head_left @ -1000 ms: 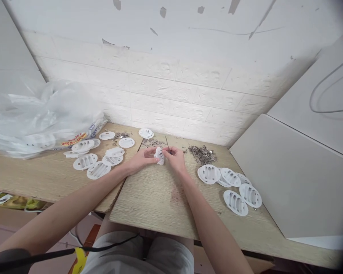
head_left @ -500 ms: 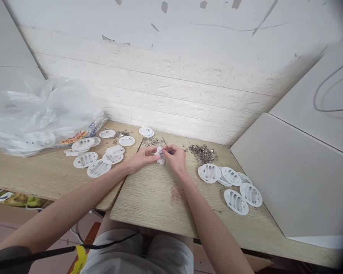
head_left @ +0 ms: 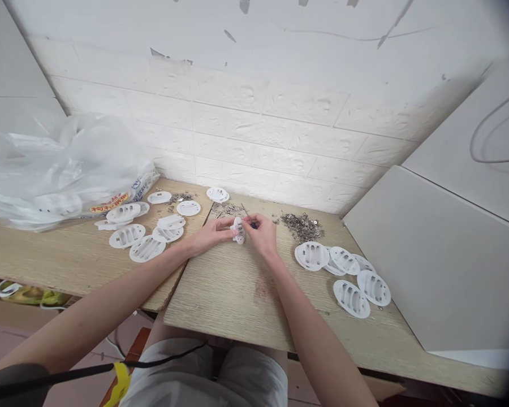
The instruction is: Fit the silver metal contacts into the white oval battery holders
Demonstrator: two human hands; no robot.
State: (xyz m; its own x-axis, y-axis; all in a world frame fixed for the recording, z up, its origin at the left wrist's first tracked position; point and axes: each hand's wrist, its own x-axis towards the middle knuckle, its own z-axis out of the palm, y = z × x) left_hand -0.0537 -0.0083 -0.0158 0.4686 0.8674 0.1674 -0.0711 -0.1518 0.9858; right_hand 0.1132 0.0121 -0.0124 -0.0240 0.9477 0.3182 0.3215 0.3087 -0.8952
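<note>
White disc [head_left: 237, 230] pinched in left hand [head_left: 210, 234], thin tool [head_left: 246, 214] gripped in right hand [head_left: 261, 234], five discs [head_left: 343, 274] at right

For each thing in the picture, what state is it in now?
left hand: gripping the white round part.
right hand: holding a thin metal tool at the part.
white round part: held up on edge between both hands.
thin metal tool: tilted.
finished-looking discs: lying flat, overlapping.
plastic bag: slumped, crumpled.
metal bits: loose pile.
</note>
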